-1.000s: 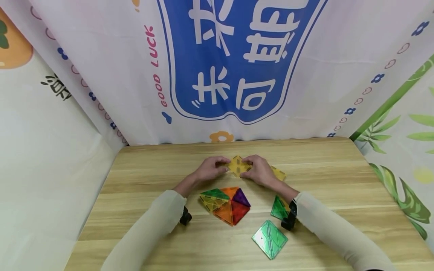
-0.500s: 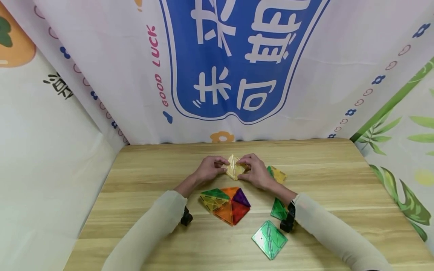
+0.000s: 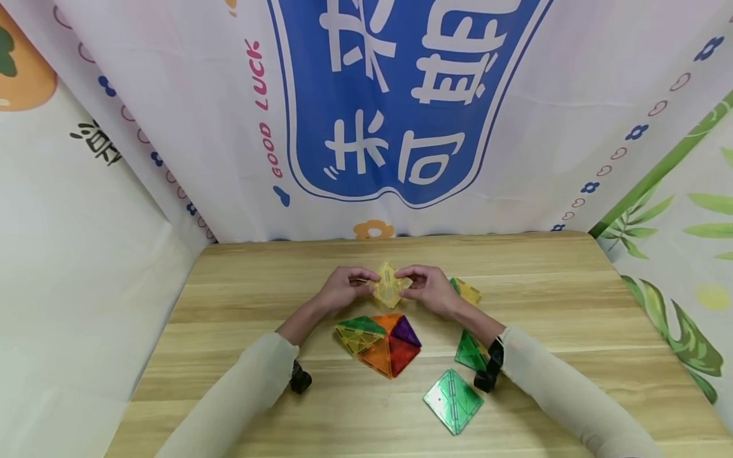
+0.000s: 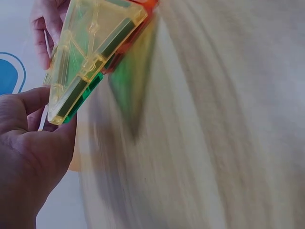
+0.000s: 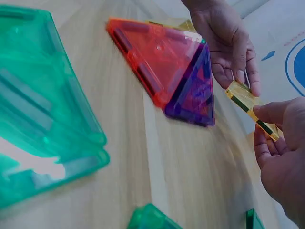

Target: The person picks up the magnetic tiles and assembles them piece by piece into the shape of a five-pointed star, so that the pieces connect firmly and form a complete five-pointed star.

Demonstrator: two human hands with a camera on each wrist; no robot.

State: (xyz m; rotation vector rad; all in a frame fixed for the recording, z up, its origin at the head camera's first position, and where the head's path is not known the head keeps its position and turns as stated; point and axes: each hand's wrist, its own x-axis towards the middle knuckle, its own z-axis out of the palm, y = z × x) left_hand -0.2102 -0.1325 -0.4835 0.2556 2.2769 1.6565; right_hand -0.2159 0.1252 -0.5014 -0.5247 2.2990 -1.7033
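Yellow translucent magnetic tiles (image 3: pixel 387 286) are held up between both hands near the table's back. My left hand (image 3: pixel 343 287) pinches their left side; my right hand (image 3: pixel 431 289) pinches the right side with thumb and fingers. In the right wrist view, the yellow tiles (image 5: pixel 252 109) appear nearly edge-on between the two hands. Closer to me lies a joined cluster of triangular tiles, including a red tile (image 3: pixel 403 356), a purple tile (image 3: pixel 405 332) and a green tile (image 3: pixel 362 325). In the left wrist view, this cluster's yellow tile (image 4: pixel 90 43) partly covers the left fingers.
A green square of two triangles (image 3: pixel 453 402) lies at the front right. Another green tile (image 3: pixel 471 351) is partly under the right wrist. Yellow and green tiles (image 3: pixel 468 291) lie beyond the right forearm. A printed cloth (image 3: pixel 378 219) hangs behind the wooden table (image 3: pixel 240 273).
Both hands have shifted slightly left with the yellow tiles, which have turned and tilted from a flatter diamond. A green tile beside the right forearm has come into sight.
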